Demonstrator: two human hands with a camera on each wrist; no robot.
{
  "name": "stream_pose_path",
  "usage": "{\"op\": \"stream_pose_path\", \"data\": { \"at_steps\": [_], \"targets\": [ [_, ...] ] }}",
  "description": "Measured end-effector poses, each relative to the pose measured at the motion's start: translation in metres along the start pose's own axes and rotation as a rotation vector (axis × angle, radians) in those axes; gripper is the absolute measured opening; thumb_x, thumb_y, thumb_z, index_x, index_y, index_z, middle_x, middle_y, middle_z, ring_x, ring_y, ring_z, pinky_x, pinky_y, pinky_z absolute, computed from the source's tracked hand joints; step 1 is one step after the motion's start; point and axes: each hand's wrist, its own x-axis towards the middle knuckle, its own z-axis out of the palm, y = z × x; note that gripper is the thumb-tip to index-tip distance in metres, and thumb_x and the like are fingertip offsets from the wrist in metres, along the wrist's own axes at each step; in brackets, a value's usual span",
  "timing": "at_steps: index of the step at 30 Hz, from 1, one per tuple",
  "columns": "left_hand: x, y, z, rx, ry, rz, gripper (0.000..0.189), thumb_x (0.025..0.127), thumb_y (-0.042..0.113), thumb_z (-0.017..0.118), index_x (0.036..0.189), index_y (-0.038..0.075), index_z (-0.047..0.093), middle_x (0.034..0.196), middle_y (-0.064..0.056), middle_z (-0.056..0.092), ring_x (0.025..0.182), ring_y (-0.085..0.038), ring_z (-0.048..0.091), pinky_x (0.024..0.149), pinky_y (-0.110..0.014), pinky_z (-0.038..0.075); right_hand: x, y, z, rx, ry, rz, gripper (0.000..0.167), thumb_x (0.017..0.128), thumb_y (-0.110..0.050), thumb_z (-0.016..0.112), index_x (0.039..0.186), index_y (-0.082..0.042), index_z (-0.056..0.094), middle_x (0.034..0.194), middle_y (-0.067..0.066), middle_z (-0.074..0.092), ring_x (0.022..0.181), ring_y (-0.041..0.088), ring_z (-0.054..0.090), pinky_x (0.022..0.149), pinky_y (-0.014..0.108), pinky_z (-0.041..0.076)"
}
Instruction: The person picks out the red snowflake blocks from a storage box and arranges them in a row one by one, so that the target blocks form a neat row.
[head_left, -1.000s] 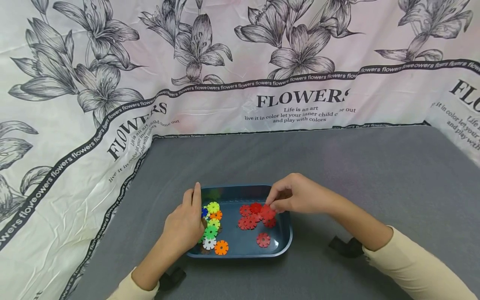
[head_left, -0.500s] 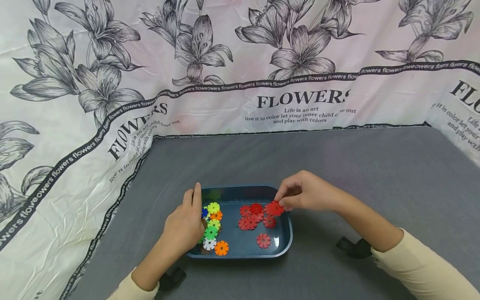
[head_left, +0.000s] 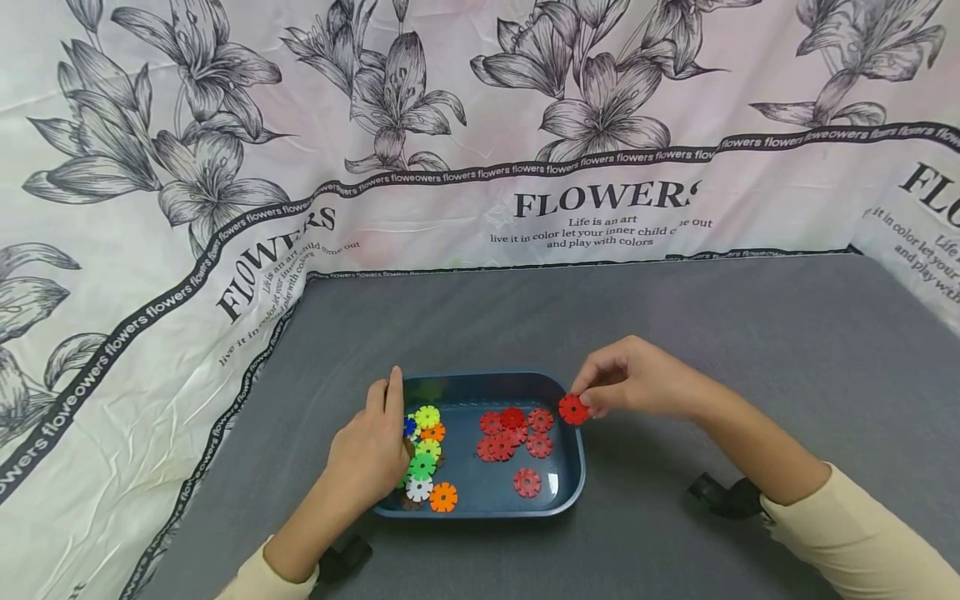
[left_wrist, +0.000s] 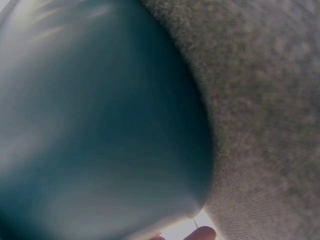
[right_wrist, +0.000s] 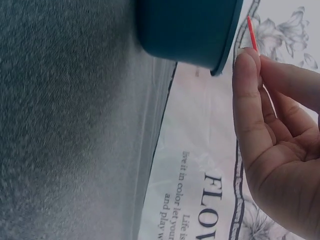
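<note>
Head view first, with the clock set on the tray (head_left: 465, 458): the right hand (head_left: 641, 379) is out at two o'clock, thumb and finger pinching a red disc (head_left: 573, 414) by its edge. That disc sits at the hand's own eight o'clock, showing over the tray's rim, well apart from the left hand (head_left: 371, 446). The left is at nine, against the tray's end, two fingers straight; whether it grips, I can't tell. Inside, a red pile (head_left: 501, 444) lies just off centre toward three, a loose disc (head_left: 522, 487) at four, and mixed discs (head_left: 422, 465) run down the nine o'clock side beside the left hand: yellow, orange, green, white, a bit of blue. Grey table (head_left: 675, 333) all round, printed cloth (head_left: 600, 212) up at twelve.

Over to the left wrist: blurred tray wall from seven round to twelve, table at three, fingertips peeping in between five and six, their hold unclear.

Now the right wrist: hand at four, red disc edge-on, a thin strip at the fingertips, between one and two. Tray up at twelve, a gap showing between its rim and the disc. Table at nine, cloth at six.
</note>
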Motion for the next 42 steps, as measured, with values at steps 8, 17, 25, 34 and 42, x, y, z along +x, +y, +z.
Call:
{"op": "stream_pose_path", "data": {
  "at_steps": [8,17,25,34,42],
  "targets": [
    [0.000,0.000,0.000,0.000,-0.019,-0.012,0.080,0.087,0.004,0.062,0.156,-0.004,0.024,0.142,-0.026,0.042,0.055,-0.016,0.044,0.041,-0.026,0.036,-0.001,0.010,-0.010,0.025,0.002,0.043,0.009,0.090,-0.004,0.071,0.097,-0.005,0.076,0.091,0.009,0.072,0.075,0.034,0.069,0.074,0.046,0.058],
    [0.000,0.000,0.000,0.009,-0.006,-0.002,0.079,0.086,0.004,0.063,0.156,-0.005,0.025,0.141,-0.026,0.042,0.055,-0.015,0.043,0.041,-0.026,0.036,-0.001,0.019,-0.018,0.022,-0.028,0.076,0.009,0.089,0.000,0.071,0.097,-0.001,0.074,0.090,0.011,0.071,0.074,0.029,0.067,0.073,0.042,0.058],
    [0.000,0.000,0.000,0.004,-0.003,-0.001,0.079,0.087,0.003,0.062,0.156,-0.005,0.025,0.141,-0.027,0.043,0.054,-0.015,0.041,0.040,-0.026,0.035,0.003,0.029,-0.013,-0.013,-0.059,0.107,0.008,0.089,0.004,0.068,0.094,0.001,0.073,0.085,0.008,0.069,0.071,0.024,0.065,0.068,0.038,0.058],
    [0.000,0.000,0.001,0.010,0.000,0.000,0.079,0.087,0.004,0.063,0.156,-0.005,0.025,0.141,-0.027,0.043,0.055,-0.015,0.043,0.041,-0.026,0.037,0.008,0.039,-0.006,-0.079,-0.080,0.153,0.008,0.088,0.004,0.068,0.091,-0.002,0.073,0.081,0.005,0.068,0.070,0.020,0.065,0.065,0.035,0.058],
    [-0.001,-0.001,0.002,0.013,0.029,0.013,0.078,0.086,0.003,0.063,0.155,-0.006,0.026,0.140,-0.027,0.044,0.054,-0.015,0.042,0.040,-0.026,0.035,0.008,0.043,-0.005,-0.087,-0.090,0.153,0.009,0.087,0.005,0.068,0.090,-0.001,0.074,0.080,0.006,0.069,0.068,0.021,0.065,0.064,0.034,0.058]
  ]
}}
